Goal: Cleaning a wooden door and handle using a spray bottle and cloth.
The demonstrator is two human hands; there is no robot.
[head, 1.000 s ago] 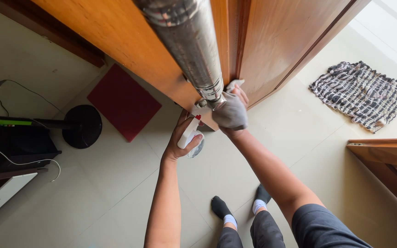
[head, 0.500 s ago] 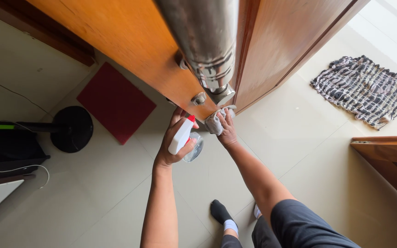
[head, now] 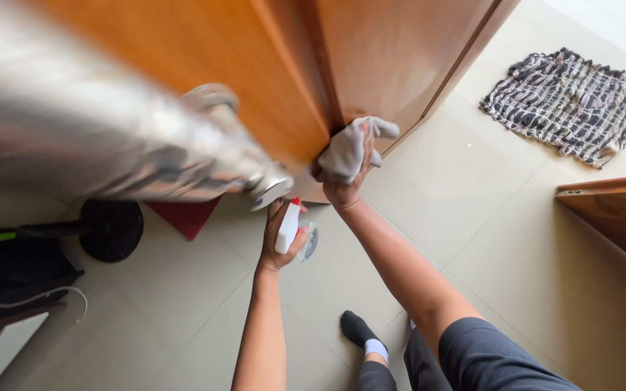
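Wooden door edge now being wiped higher up than a moment ago, right hand fingers clamped on grey cloth against it, left hand gripping spray bottle below.

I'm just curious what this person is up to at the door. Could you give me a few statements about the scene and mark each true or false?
1. The right hand presses a grey cloth against the door. True.
2. The left hand is empty. False: it holds a spray bottle.
3. A striped mat lies on the floor. True.
4. The person wears shoes. False: a dark sock shows.
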